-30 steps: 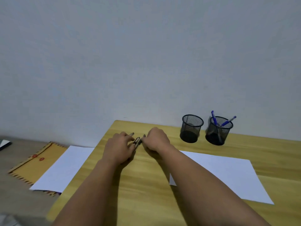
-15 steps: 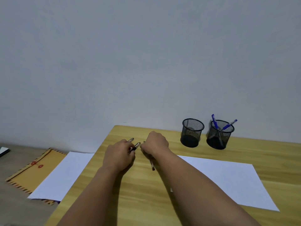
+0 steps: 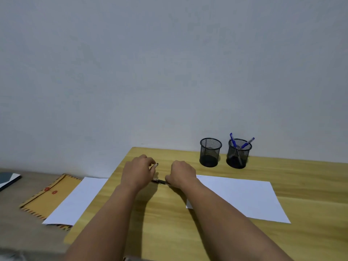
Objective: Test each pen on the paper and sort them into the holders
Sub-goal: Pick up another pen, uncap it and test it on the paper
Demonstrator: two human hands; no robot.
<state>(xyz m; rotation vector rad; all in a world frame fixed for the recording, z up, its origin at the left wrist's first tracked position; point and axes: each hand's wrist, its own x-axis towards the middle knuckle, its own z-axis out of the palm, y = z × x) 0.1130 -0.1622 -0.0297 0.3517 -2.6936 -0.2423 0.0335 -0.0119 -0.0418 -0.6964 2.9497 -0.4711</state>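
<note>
My left hand (image 3: 138, 173) is closed around pens, and one pen end (image 3: 156, 164) sticks out past the fingers. My right hand (image 3: 182, 175) grips a dark pen (image 3: 160, 181), which lies nearly flat just above the wooden table (image 3: 169, 232), pointing left. A white sheet of paper (image 3: 244, 196) lies to the right of my right hand. Two black mesh holders stand at the back of the table. The left holder (image 3: 210, 152) looks empty; the right holder (image 3: 238, 153) has two blue pens (image 3: 233, 141) in it.
To the left of the table, lower down, lie a second white sheet (image 3: 77, 200) and a yellow envelope (image 3: 49, 196) with red buttons. A dark notebook (image 3: 8, 179) is at the far left edge. A plain grey wall stands behind the table.
My hands, which were touching around the pens, have drawn apart. My right hand has pulled one dark pen away from the bunch in my left hand and moved right.
</note>
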